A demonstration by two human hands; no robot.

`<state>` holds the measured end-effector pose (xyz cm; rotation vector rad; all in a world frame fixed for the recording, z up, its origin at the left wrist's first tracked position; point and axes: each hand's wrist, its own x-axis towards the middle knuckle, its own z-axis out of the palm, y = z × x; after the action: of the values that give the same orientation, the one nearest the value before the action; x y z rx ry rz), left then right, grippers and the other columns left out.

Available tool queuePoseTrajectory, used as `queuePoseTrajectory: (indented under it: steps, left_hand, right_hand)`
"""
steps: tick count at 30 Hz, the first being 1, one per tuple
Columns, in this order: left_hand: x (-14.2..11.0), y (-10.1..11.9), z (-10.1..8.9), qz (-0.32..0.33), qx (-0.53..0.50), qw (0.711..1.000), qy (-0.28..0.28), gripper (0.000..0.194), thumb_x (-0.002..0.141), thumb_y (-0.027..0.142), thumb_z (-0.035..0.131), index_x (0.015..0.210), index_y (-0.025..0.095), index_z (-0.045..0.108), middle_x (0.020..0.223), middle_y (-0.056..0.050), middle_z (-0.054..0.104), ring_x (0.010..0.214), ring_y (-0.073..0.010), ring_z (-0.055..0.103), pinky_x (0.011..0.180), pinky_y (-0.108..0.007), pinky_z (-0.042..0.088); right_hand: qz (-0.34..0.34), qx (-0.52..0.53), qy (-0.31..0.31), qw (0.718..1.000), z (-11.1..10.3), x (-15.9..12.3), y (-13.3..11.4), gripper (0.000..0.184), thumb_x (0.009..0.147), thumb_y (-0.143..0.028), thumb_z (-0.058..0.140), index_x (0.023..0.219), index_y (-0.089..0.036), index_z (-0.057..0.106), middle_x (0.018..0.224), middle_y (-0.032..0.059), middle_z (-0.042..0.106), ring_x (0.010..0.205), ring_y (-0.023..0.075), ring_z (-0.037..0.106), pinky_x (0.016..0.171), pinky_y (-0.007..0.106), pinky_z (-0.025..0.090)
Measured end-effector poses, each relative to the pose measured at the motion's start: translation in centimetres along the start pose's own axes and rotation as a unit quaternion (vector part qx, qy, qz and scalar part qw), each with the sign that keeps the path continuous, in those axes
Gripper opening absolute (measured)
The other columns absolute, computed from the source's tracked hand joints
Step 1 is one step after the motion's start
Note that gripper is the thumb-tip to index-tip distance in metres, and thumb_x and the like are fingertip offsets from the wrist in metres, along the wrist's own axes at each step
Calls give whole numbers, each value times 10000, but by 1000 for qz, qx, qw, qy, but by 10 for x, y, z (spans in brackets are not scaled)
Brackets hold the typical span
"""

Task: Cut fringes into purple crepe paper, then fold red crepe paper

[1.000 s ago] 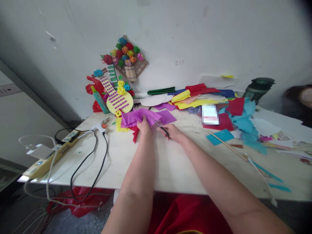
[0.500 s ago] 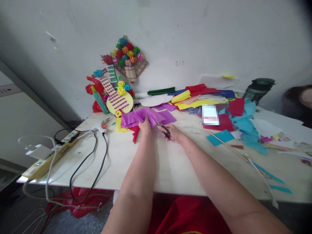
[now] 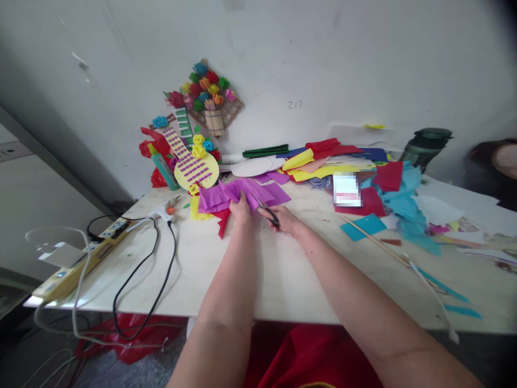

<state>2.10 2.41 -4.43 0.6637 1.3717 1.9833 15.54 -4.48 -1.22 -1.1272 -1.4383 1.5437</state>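
Observation:
Purple crepe paper [image 3: 214,197] lies bunched in loose folds over the table, gripped at its near edge by my left hand [image 3: 241,209]. My right hand [image 3: 285,220] is closed round the dark handles of a pair of scissors [image 3: 271,215]. The blades point up and left against the purple paper, just right of my left hand; whether they are parted I cannot make out. Beneath the paper's left end, a yellow piece [image 3: 198,209] and a red strip of paper [image 3: 222,222] stick out.
Behind stand a yellow paper guitar [image 3: 196,171], a paper-flower basket [image 3: 214,123] and a green glue bottle [image 3: 165,171]. At left are a glue gun [image 3: 165,211] and a power strip [image 3: 86,264] with trailing cords. Coloured paper [image 3: 323,171], a stick [image 3: 375,241] and a dark bottle [image 3: 426,148] occupy the right.
The whole view has shifted slightly, with everything a little further left. My hands keep the same hold on the purple paper and the scissors.

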Motion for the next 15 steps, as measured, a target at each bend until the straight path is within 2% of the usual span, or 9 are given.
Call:
queuePoseTrajectory:
  steps: [15]
  left_hand:
    - [-8,11,-1,-3,21,1000,11,252,695,321,629,829,108,611,768,-66,622,684,-153,580,644,-276,453]
  right_hand:
    - [-23,-7,17,1000,2,3,3,410,626,-516,705,622,-166,492,418,-59,466,308,43,370,299,172,290]
